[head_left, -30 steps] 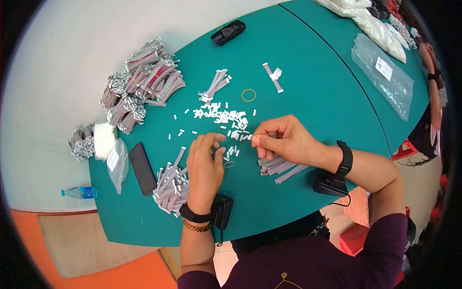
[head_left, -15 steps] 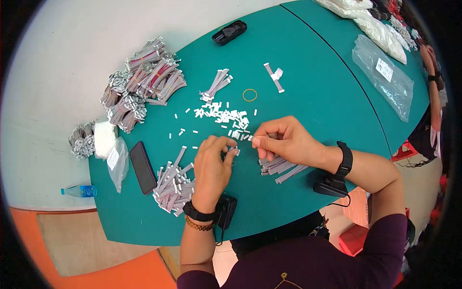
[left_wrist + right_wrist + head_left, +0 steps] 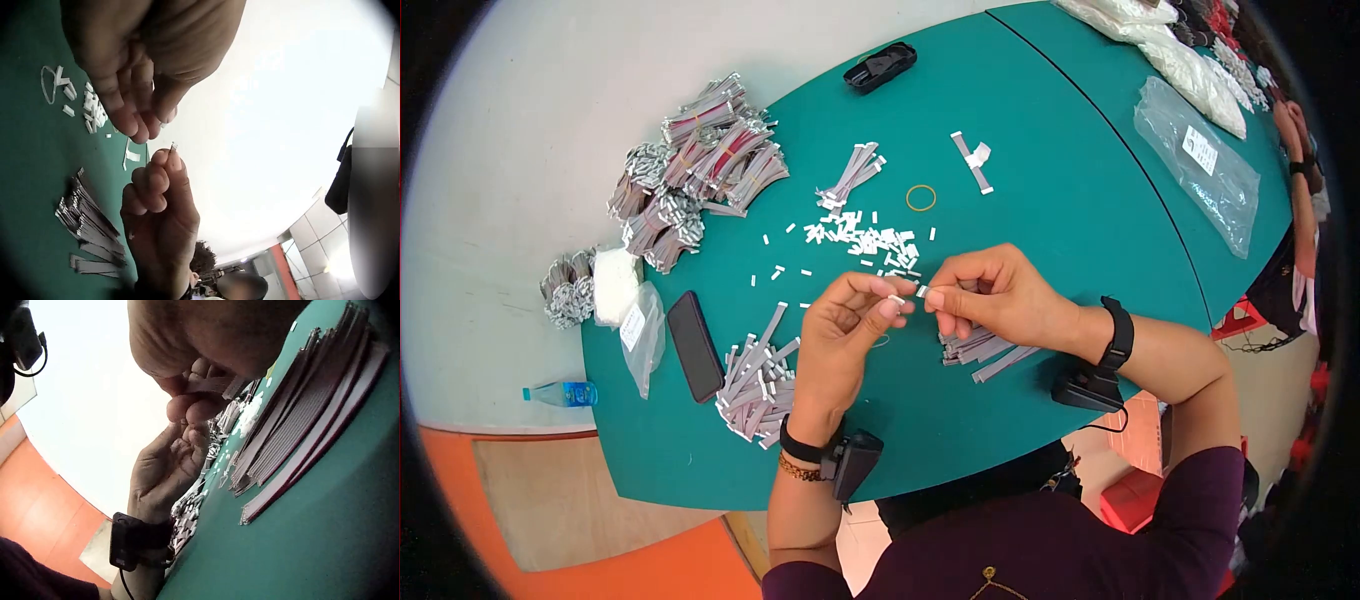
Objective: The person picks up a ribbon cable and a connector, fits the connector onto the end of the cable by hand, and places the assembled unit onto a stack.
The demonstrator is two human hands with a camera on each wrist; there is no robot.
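My left hand (image 3: 840, 330) pinches a small white piece (image 3: 897, 299) between thumb and fingertip, above the green table. Just beside it, my right hand (image 3: 995, 298) pinches the white end of a flat cable (image 3: 922, 291); in the right wrist view part of the grey cable (image 3: 215, 385) shows within its curled fingers. The two hands almost meet. Behind them lies a scattered heap of small white pieces (image 3: 870, 240). Grey flat cables (image 3: 975, 345) with white ends lie under the right hand, and a loose pile of similar cables (image 3: 752, 390) is left of the left hand.
A dark phone (image 3: 695, 345) and a clear bag (image 3: 643, 340) lie left; bundled cables (image 3: 720, 150) are stacked at the back left. Farther back are a black case (image 3: 880, 68), a rubber band (image 3: 921, 198) and a taped cable (image 3: 973, 163). Another large bag (image 3: 1200, 165) lies right.
My left hand has come from the small white pieces toward the right hand, turning its palm up, with a white piece now between its fingertips. The right hand has stayed nearly still.
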